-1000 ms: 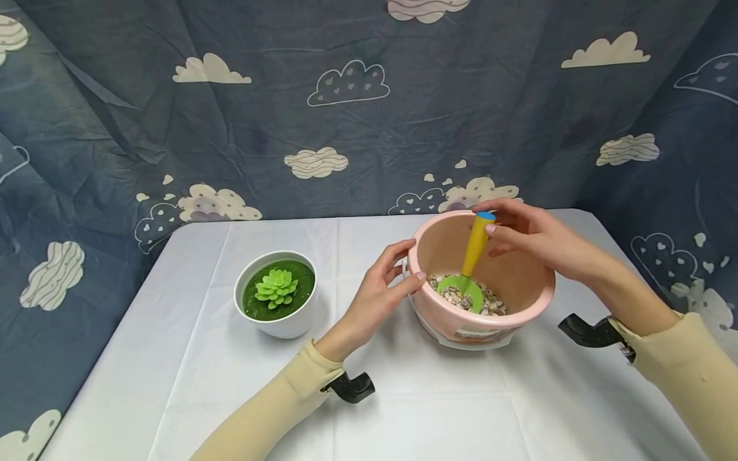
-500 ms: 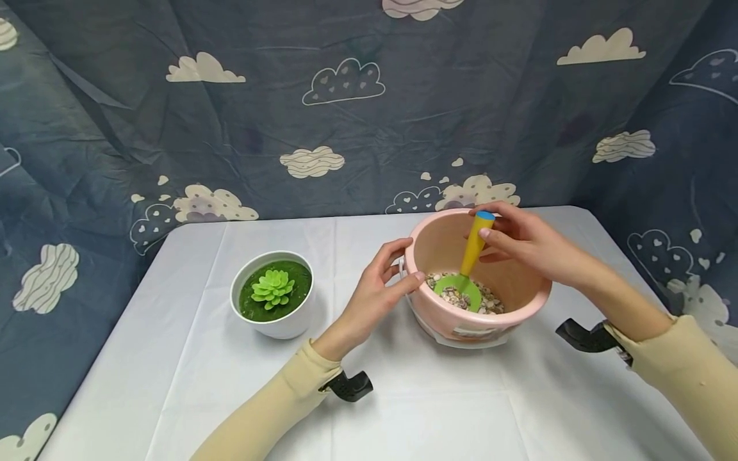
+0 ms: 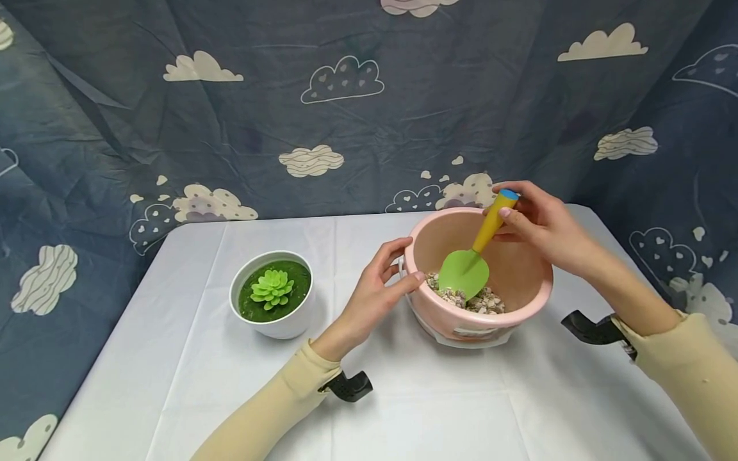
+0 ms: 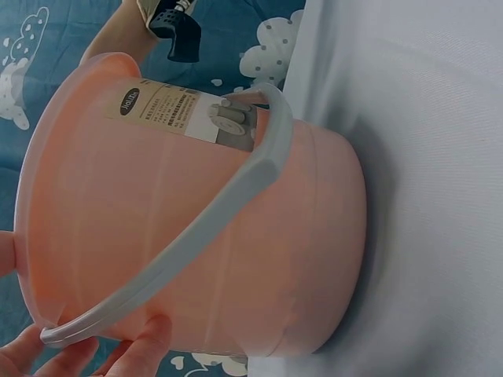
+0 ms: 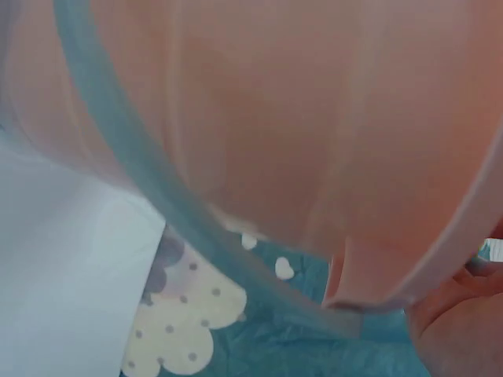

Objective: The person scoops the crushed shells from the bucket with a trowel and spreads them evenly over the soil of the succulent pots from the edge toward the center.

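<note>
One green-bladed toy shovel slants in pink bucket, long axis diagonal in head view: yellow handle points up and rightward, blade down-left, tip at pebbles. Right hand pinches handle. Left hand grips bucket's left side, fingers spread. Succulent in white pot stands left, apart.

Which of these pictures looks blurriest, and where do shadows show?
Right wrist: blurriest, the bucket and its handle soft up close. Left wrist: clearer, though the label's fine print is hard to read, with a dark shadow on the table by the bucket's base. Head: fairly even light, plant and trowel reasonably crisp, a soft shadow near the right sleeve.
</note>
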`<act>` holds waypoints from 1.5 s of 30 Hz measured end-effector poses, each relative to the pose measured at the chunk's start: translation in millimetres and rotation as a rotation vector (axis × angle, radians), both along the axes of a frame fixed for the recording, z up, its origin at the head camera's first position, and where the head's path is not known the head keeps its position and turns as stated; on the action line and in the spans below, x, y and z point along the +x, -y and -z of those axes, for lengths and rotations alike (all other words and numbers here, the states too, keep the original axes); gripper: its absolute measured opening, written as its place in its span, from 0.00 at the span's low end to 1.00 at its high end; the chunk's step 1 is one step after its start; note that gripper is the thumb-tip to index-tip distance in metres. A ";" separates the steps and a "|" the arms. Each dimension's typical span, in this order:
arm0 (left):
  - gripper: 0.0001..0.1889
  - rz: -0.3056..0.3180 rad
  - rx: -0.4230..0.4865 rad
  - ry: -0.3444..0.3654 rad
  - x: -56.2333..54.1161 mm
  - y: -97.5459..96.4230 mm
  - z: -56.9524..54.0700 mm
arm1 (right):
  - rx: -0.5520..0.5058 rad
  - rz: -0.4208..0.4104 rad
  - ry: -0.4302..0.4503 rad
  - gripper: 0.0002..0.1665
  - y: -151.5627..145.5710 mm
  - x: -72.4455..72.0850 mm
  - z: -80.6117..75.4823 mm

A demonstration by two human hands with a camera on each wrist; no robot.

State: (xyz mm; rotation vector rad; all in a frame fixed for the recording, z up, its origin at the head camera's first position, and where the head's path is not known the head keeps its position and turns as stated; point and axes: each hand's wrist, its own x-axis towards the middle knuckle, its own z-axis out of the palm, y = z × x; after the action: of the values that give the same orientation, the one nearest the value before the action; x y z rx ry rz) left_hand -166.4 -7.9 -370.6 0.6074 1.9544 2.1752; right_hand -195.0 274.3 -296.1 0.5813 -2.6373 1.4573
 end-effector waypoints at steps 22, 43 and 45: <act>0.31 -0.001 -0.027 -0.026 -1.2 1.5 1.5 | 0.164 0.079 -0.151 0.28 1.3 -2.8 9.0; 0.30 -0.035 -0.123 -0.022 1.7 2.3 -2.3 | 0.434 0.087 -0.156 0.25 5.4 1.0 -0.1; 0.30 -0.031 -0.112 -0.017 1.8 2.2 -2.5 | 0.430 0.079 -0.137 0.25 5.3 2.1 -0.1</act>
State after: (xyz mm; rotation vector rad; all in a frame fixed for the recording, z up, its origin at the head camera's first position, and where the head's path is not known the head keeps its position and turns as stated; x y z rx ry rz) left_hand -164.6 -10.1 -368.0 0.5832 2.0919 2.0671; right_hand -192.9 269.0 -296.0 0.5736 -2.8324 0.7954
